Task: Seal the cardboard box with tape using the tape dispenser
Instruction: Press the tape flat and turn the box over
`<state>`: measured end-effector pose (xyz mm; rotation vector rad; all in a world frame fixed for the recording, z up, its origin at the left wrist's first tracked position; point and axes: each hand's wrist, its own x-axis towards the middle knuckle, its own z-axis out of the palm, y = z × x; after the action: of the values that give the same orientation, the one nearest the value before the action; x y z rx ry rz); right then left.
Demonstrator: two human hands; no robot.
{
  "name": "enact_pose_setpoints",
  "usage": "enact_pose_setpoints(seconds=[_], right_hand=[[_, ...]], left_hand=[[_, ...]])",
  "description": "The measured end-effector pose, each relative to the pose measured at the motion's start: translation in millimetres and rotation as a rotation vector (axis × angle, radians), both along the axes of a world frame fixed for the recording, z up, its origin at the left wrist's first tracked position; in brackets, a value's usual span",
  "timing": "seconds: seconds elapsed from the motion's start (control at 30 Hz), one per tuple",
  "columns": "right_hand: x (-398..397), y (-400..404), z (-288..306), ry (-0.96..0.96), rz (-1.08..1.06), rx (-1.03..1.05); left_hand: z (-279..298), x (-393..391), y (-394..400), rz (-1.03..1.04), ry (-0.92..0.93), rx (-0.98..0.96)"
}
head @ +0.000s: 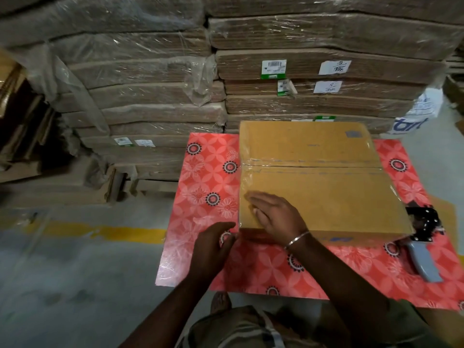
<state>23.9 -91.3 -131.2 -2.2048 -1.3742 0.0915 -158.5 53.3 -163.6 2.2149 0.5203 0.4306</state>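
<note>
Both hands are off the tape dispenser point(424, 237), which lies on the red mat point(208, 187) by the cardboard box point(313, 172). Right hand point(273, 214) presses flat and empty on the lid; left hand point(213, 244) curls at the box corner, grip unclear. Loose tape ends could wrinkle or lift if not rubbed down.

My right hand point(273, 217) lies flat, palm down, fingers together and pointing toward ten o'clock, a thin metal bangle point(297, 239) round its wrist. My left hand point(213, 247) sits just beside it at eight o'clock, fingers curled loosely toward two o'clock. Both bare forearms run back toward six o'clock.
</note>
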Motion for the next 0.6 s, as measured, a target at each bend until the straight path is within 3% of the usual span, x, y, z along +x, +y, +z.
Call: enact_pose_setpoints(seconds=[0.33, 0.6], right_hand=[[-20, -3, -7, -0.008, -0.002, 0.01], [-23, -6, -10, -0.006, -0.013, 0.011]], left_hand=[[-7, 30, 16, -0.172, -0.016, 0.099], [-15, 30, 24, -0.167, 0.098, 0.088]])
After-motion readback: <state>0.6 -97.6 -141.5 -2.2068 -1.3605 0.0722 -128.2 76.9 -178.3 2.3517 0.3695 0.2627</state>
